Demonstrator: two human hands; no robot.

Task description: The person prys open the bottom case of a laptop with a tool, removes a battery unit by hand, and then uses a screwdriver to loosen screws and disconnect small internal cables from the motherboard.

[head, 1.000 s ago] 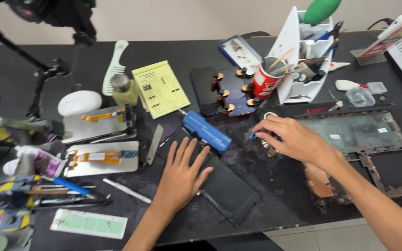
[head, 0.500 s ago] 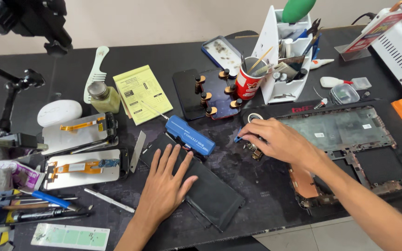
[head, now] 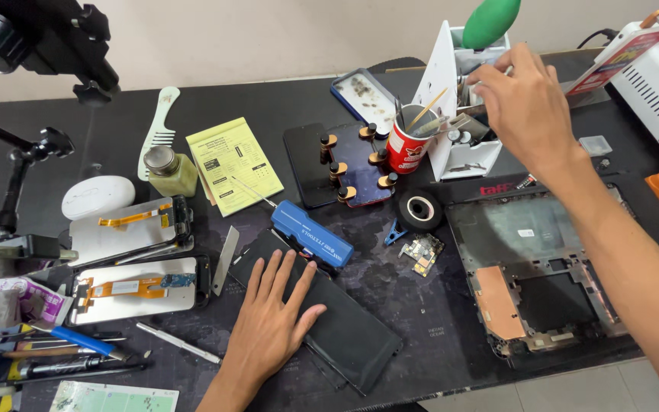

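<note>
Black workbench (head: 436, 320): dark slab (head: 329, 320), blue case (head: 310, 233), yellow pad (head: 234, 164), tape roll (head: 419, 208).

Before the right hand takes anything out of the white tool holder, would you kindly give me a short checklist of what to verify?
1. Left hand flat on the black panel, steadying it: ok.
2. Right hand at the white tool holder: ok.
3. Which tool the fingers touch: cannot tell, hidden behind the hand.
4. Small circuit board lying loose on the mat, apart from both hands: ok.
5. Red cup of tools upright beside the holder: ok.
6. Blue screwdriver case right against the left fingertips, could be nudged: not ok.
</note>
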